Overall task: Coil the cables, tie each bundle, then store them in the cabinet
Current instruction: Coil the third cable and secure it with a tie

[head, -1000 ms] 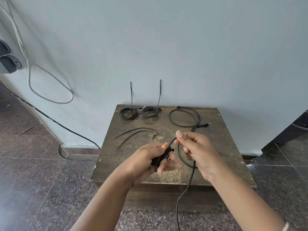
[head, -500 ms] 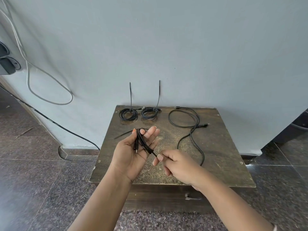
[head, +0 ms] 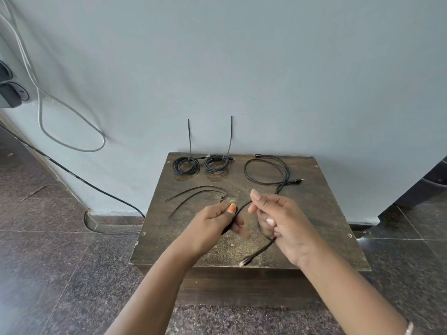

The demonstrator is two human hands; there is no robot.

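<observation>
Your left hand (head: pixel 212 221) grips the coiled black cable (head: pixel 262 247); your right hand (head: pixel 280 221) pinches its loop above the table (head: pixel 326 213).

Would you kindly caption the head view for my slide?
Both hands, left and right, coil a black cable above the wooden cabinet.
</observation>
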